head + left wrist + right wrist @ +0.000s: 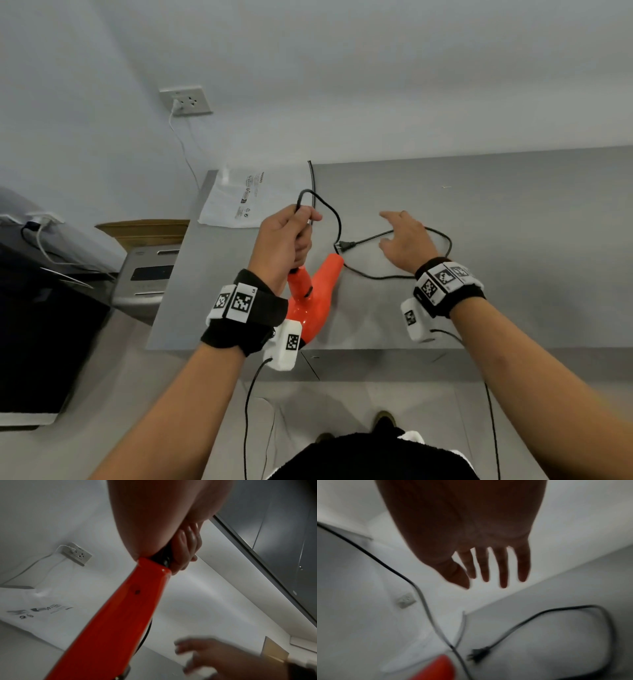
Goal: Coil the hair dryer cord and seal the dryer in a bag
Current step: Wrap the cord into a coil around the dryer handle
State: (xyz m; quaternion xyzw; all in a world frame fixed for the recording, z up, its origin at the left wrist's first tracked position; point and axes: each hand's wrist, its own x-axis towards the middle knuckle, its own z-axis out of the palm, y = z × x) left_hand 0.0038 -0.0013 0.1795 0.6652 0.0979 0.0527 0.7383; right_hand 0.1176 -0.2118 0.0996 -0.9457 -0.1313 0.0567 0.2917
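Grey tabletop (pixel 479 212) against a pale wall, with a wall socket (pixel 186 101) up left. White printed bag (pixel 236 198) flat at the far left corner, untouched. Orange hair dryer (pixel 317 301) near the front edge, nozzle toward the middle, handle raised up into the left hand (pixel 286 240). Left hand clenched around the handle's end and a first loop of the black cord (pixel 334 214), arching just above the knuckles; same grasp confirmed in the left wrist view, fingers (pixel 187 550) wrapped at the handle's tip. Right hand (pixel 404 240) released, fingers spread, hovering over the loose run of cord on the tabletop, holding nothing. Plug (pixel 344 246) lying free beside the nozzle, unplugged.

Step in hand, by judgement: coiling barely begun, one loop gathered, most of the cord slack. Next move likely calls for pinching the loose stretch with the right hand and feeding it to the left in even loops, plug last, before reaching for the bag.
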